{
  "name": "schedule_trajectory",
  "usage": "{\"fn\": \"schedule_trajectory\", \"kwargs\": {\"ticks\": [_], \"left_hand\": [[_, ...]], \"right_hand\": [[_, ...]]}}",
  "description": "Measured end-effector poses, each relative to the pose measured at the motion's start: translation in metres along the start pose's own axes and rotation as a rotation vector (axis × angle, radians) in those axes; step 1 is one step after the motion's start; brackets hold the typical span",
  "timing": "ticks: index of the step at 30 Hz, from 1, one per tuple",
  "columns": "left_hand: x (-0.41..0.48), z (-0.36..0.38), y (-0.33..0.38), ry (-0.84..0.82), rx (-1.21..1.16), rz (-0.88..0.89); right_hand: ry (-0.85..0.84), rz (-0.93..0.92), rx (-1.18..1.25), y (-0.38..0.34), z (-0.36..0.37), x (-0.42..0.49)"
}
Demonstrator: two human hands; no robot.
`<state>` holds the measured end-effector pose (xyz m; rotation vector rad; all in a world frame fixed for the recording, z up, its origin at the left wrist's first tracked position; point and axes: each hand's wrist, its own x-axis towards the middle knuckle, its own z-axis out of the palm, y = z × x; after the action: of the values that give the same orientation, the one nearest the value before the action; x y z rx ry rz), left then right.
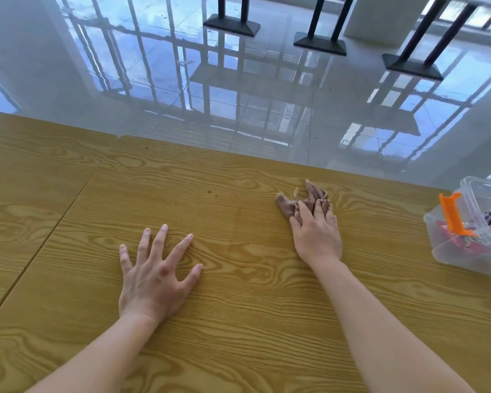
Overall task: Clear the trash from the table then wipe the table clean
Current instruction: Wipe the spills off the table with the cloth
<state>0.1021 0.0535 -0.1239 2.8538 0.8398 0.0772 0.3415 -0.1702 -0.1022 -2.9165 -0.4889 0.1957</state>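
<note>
A wood-grain table (238, 321) fills the lower half of the view. My right hand (316, 236) presses a crumpled brown cloth (313, 195) flat against the tabletop, fingers laid over it, right of centre. My left hand (153, 275) rests palm down on the bare wood with its fingers spread and nothing under it. A clear plastic bin (448, 259) with an orange clip stands at the right edge and holds several dark and red scraps of trash.
A seam (68, 207) runs diagonally where this table meets another on the left. A few small dark specks (209, 191) dot the wood. Beyond the far edge lies glossy tiled floor (267, 89) with black table bases (319, 43).
</note>
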Motion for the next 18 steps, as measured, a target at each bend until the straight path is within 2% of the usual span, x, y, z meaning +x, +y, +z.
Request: {"fn": "schedule_trajectory", "kwargs": {"ticks": [3, 5, 8, 10, 12, 15, 16, 18], "left_hand": [[0.000, 0.001, 0.000, -0.003, -0.002, -0.002], [-0.001, -0.001, 0.000, -0.005, -0.005, -0.006], [-0.001, -0.003, 0.002, -0.006, -0.004, -0.010], [-0.001, -0.004, 0.002, -0.010, -0.008, -0.009], [-0.001, -0.004, 0.002, -0.005, -0.019, -0.015], [-0.002, -0.005, 0.003, 0.006, -0.042, -0.019], [-0.002, -0.005, 0.003, 0.011, -0.047, -0.023], [-0.002, -0.006, 0.003, 0.016, -0.054, -0.048]], "right_hand": [[-0.023, 0.052, 0.045, -0.024, 0.001, 0.014], [-0.032, -0.117, 0.031, -0.041, 0.005, 0.003], [-0.035, -0.484, 0.015, -0.046, 0.018, -0.043], [-0.051, -0.585, -0.021, -0.033, 0.020, -0.060], [-0.025, -0.485, -0.046, -0.025, 0.016, -0.041], [-0.062, -0.162, 0.028, -0.053, 0.006, 0.004], [-0.078, -0.118, 0.045, -0.070, 0.006, 0.011], [-0.086, -0.196, 0.056, -0.094, 0.013, 0.004]]}}
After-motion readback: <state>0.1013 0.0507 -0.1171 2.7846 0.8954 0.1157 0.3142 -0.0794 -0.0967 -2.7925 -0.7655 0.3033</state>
